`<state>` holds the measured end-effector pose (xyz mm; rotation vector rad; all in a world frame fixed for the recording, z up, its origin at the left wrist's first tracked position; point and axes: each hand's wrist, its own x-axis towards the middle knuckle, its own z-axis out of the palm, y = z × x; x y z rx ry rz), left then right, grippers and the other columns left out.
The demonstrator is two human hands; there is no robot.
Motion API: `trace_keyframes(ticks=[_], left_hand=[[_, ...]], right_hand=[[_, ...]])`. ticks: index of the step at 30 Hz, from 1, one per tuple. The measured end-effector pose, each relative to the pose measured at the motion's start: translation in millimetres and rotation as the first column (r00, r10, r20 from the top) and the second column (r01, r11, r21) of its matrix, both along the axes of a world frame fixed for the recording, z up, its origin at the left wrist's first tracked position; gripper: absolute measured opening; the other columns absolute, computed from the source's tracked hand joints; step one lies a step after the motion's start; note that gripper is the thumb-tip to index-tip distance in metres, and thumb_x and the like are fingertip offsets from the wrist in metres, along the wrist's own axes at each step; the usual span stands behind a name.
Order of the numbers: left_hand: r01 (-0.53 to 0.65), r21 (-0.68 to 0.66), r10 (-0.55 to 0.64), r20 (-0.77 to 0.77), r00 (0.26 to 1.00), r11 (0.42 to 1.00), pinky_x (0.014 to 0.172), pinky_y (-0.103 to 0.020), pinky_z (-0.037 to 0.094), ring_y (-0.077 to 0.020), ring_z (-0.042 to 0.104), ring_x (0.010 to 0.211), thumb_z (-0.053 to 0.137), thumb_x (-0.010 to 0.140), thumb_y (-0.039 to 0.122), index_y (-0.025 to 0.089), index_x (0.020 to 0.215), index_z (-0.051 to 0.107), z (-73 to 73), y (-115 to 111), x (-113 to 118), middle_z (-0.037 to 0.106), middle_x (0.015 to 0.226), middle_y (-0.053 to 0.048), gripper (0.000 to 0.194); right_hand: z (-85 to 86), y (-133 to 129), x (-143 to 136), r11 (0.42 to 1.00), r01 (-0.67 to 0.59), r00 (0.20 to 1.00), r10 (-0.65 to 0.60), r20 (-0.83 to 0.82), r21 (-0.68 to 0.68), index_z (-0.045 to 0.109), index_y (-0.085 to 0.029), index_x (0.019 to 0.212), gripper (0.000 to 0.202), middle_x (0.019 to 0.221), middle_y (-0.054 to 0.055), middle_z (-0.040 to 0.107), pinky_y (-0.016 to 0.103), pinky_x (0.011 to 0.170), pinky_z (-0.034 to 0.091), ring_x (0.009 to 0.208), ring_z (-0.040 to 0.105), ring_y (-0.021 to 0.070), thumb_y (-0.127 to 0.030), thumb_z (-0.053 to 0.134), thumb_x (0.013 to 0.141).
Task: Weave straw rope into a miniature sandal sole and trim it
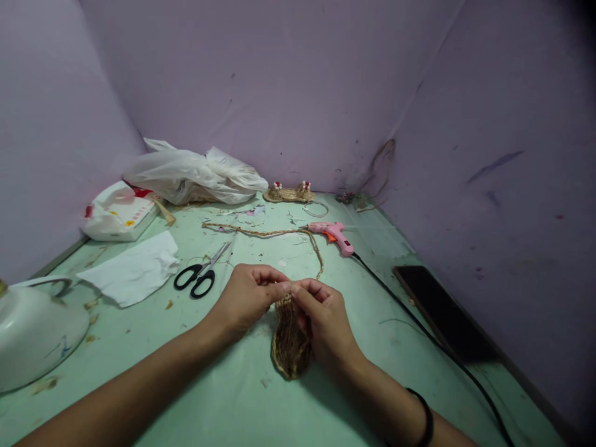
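Note:
A small sole-shaped piece of coiled jute braid (289, 355) hangs upright below my fingertips, just above the table. My left hand (251, 295) is closed, with thumb and forefinger pinched at its top edge. Against it, my right hand (329, 320) pinches the same top end, its other fingers curled along the sole's right side. The exact grip point is hidden by the fingertips. From behind my right hand a braided jute cord (274, 233) runs up and then left across the table. A pink hot glue gun (333, 233) lies beyond my hands, its nozzle by the cord.
Black-handled scissors (202, 274) and crumpled white paper (133, 267) lie left. Behind are a plastic bag (195, 174), a box (123, 214) and a beaded jute sole (288, 195). A black cable (419, 326) passes a dark phone (447, 313). A white lamp shade (37, 335) stands near left.

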<state>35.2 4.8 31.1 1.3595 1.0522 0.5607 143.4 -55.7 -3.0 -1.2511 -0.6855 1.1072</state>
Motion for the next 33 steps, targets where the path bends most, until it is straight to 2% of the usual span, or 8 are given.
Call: trace_keyframes(ticks=[4, 9, 13, 17, 21, 25, 29, 33], left_hand=[[-0.055, 0.06, 0.056, -0.012, 0.998, 0.997, 0.033, -0.016, 0.018, -0.0016, 0.028, 0.031, 0.063, 0.058, 0.019, 0.011, 0.059, 0.062, 0.2, 1.9, -0.7, 0.042, 0.035, 0.007, 0.008], [-0.101, -0.172, 0.121, 0.11, 0.987, 0.98, 0.032, -0.017, 0.012, -0.0013, 0.023, 0.028, 0.063, 0.052, 0.019, 0.012, 0.053, 0.055, 0.1, 3.1, -0.4, 0.041, 0.033, 0.007, 0.011], [-0.111, -0.268, 0.158, 0.159, 0.975, 0.957, 0.033, -0.016, 0.008, 0.0003, 0.021, 0.029, 0.065, 0.048, 0.018, 0.012, 0.053, 0.052, -1.3, 4.5, -0.8, 0.042, 0.035, 0.007, 0.015], [-0.146, -0.253, 0.189, 0.155, 0.97, 0.956, 0.032, -0.016, 0.008, 0.0004, 0.019, 0.029, 0.065, 0.046, 0.017, 0.012, 0.052, 0.052, -1.6, 6.2, -1.4, 0.035, 0.034, 0.01, 0.015], [-0.175, -0.24, 0.209, 0.125, 0.97, 0.955, 0.031, -0.016, 0.009, -0.0002, 0.018, 0.029, 0.064, 0.047, 0.016, 0.013, 0.05, 0.052, -2.1, 7.2, -1.3, 0.033, 0.033, 0.009, 0.013], [-0.188, -0.25, 0.224, 0.123, 0.967, 0.95, 0.031, -0.016, 0.009, -0.0009, 0.018, 0.029, 0.062, 0.047, 0.017, 0.014, 0.048, 0.051, -3.2, 6.6, -1.2, 0.033, 0.032, 0.009, 0.012], [-0.17, -0.278, 0.212, 0.127, 0.969, 0.945, 0.032, -0.016, 0.008, -0.0011, 0.018, 0.03, 0.058, 0.047, 0.017, 0.015, 0.047, 0.049, -5.6, 4.8, 0.8, 0.031, 0.031, 0.009, 0.01], [-0.141, -0.31, 0.182, 0.108, 0.977, 0.94, 0.033, -0.017, 0.007, -0.0011, 0.016, 0.03, 0.057, 0.047, 0.015, 0.015, 0.047, 0.048, -7.7, 3.3, 2.7, 0.028, 0.031, 0.009, 0.008]], right_hand=[[-0.1, -0.7, -1.3, 0.998, -0.055, 0.996, 0.055, -0.075, 0.0, 0.057, -0.014, 0.057, 0.022, 0.044, -0.006, 0.05, 0.016, 0.032, 0.025, 0.032, 0.035, 0.0024, -0.032, 0.067, 0.064], [2.0, -1.6, 2.5, 0.981, -0.188, 0.963, 0.173, -0.205, -0.057, 0.059, -0.013, 0.061, 0.031, 0.042, -0.002, 0.053, 0.018, 0.034, 0.033, 0.032, 0.042, 0.0059, -0.042, 0.061, 0.069], [3.6, 3.4, 12.6, 0.978, -0.141, 0.965, 0.101, -0.244, -0.153, 0.061, -0.012, 0.064, 0.031, 0.052, 0.002, 0.06, 0.02, 0.04, 0.04, 0.039, 0.049, 0.0081, -0.042, 0.06, 0.068], [9.4, 9.8, 26.1, 0.995, 0.024, 0.998, -0.03, -0.059, -0.095, 0.063, -0.012, 0.068, 0.028, 0.063, 0.004, 0.063, 0.02, 0.044, 0.041, 0.049, 0.054, 0.0099, -0.039, 0.062, 0.066], [16.5, 8.3, 30.3, 0.998, 0.049, 0.974, -0.056, 0.221, 0.036, 0.062, -0.014, 0.07, 0.02, 0.064, 0.002, 0.061, 0.021, 0.045, 0.039, 0.05, 0.05, 0.0095, -0.034, 0.064, 0.065], [13.0, 0.5, 23.9, 0.956, -0.15, 0.77, -0.048, 0.637, 0.253, 0.061, -0.018, 0.079, 0.011, 0.073, 0.001, 0.059, 0.023, 0.05, 0.042, 0.053, 0.05, 0.0102, -0.018, 0.061, 0.068], [0.6, -3.4, 19.1, 0.888, -0.294, 0.552, -0.145, 0.821, 0.354, 0.058, -0.02, 0.089, 0.023, 0.085, 0.004, 0.057, 0.025, 0.055, 0.044, 0.062, 0.052, 0.012, -0.01, 0.057, 0.068], [-5.9, -2.0, 16.0, 0.872, -0.266, 0.57, -0.201, 0.796, 0.411, 0.059, -0.019, 0.082, 0.012, 0.075, 0.003, 0.058, 0.024, 0.052, 0.044, 0.058, 0.053, 0.012, -0.012, 0.057, 0.072]])
